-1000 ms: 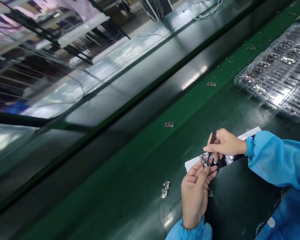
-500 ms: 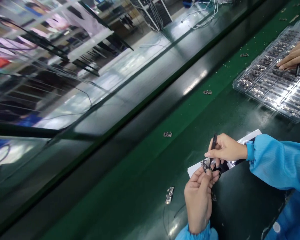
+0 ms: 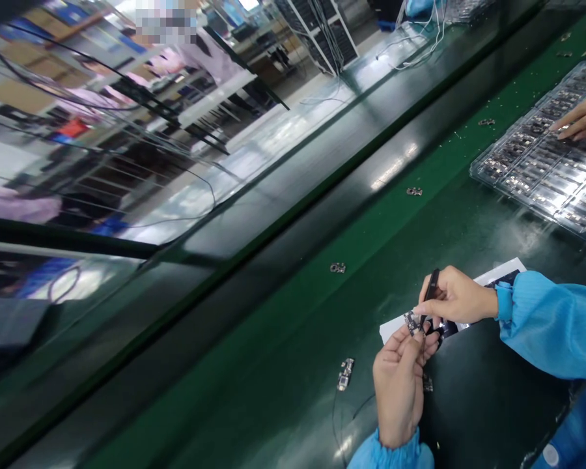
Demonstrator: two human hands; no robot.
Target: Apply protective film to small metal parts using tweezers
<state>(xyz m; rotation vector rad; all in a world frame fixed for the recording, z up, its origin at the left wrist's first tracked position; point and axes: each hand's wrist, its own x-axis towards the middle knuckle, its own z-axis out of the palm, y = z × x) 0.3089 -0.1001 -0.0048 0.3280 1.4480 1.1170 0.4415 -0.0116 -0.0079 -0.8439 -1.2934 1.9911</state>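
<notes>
My left hand (image 3: 399, 384), palm up, is closed on a small circuit board (image 3: 412, 322), pinched between thumb and fingers. Black tweezers (image 3: 432, 286) are in my right hand (image 3: 452, 298), their tips down at that board. Under both hands lies a white sheet (image 3: 501, 270) with dark, shiny pieces on it. A board with a thin black wire (image 3: 345, 374) rests on the green surface left of my left hand. Part of one more board (image 3: 428, 383) shows just right of my left wrist.
A clear plastic tray (image 3: 527, 182) full of small boards is at the right, with another person's hand (image 3: 583, 116) over it. Loose boards (image 3: 337, 268) lie along the green belt. A raised rail runs diagonally behind; people in pink sit beyond.
The whole view has shifted, so the hands and tray appear slightly farther right and mostly lower. Both hands keep hold of the same things, and the tweezers stay at the board.
</notes>
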